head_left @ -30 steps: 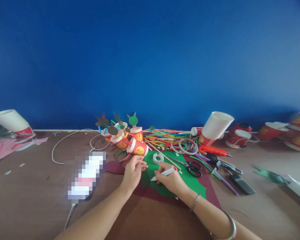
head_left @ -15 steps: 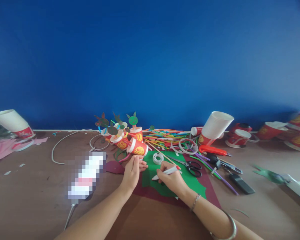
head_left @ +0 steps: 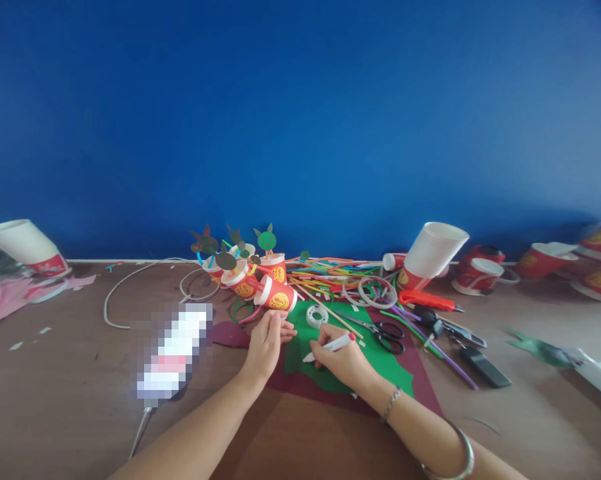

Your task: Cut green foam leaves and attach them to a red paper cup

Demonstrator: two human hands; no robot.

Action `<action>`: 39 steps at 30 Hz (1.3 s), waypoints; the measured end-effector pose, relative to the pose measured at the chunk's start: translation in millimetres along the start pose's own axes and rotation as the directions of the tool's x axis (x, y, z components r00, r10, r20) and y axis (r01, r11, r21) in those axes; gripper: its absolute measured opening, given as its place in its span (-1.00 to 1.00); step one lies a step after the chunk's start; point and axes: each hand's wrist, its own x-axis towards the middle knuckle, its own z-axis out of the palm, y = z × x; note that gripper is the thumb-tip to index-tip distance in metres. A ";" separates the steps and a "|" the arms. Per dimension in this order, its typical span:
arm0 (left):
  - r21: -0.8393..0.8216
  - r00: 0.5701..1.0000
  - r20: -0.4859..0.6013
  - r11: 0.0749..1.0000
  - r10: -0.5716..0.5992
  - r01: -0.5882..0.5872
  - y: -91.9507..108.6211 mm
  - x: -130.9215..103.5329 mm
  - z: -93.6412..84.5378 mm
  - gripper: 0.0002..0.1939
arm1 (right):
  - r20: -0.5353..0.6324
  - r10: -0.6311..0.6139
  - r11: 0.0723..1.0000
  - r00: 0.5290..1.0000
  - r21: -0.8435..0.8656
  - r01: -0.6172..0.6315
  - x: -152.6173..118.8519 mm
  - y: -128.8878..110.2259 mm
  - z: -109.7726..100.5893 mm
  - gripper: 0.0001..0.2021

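Note:
My right hand (head_left: 341, 357) is closed around a white marker (head_left: 337, 343) with a red end, its tip low over the green paper (head_left: 390, 367). My left hand (head_left: 267, 340) lies at the paper's left edge, fingers stretched out, just below a tipped red paper cup (head_left: 276, 295). Whether it touches that cup is hard to tell. A roll of white tape (head_left: 317, 317) sits on the green sheet, with black-handled scissors (head_left: 387, 337) to its right. Dark red paper (head_left: 300, 387) shows under the green.
Behind stand cups with animal-head cutouts (head_left: 267, 241) and a pile of colored sticks (head_left: 325, 270). On the right are stacked white cups (head_left: 433, 250), an orange cutter (head_left: 430, 300) and keys (head_left: 437, 323). A blurred-out phone-like object (head_left: 173, 353) lies left.
My right hand and the marker have shifted slightly to the left. My left hand has stayed in nearly the same place.

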 end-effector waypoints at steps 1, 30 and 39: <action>-0.001 1.000 -0.001 1.000 -0.001 0.001 0.3 -0.1 0.0 -0.53 | 0.000 0.001 1.000 1.000 0.002 -0.001 0.1 0.1 0.1 -0.81; -0.014 1.000 0.000 1.000 -0.006 0.006 0.6 -0.2 -1.6 -0.55 | -0.028 0.008 0.997 1.000 0.070 -0.006 1.2 4.1 0.1 -0.80; -0.010 1.000 -0.004 1.000 -0.010 0.010 0.9 -0.6 -1.2 -0.56 | 0.001 0.012 1.000 1.000 0.012 -0.012 -0.1 -1.8 0.7 -0.79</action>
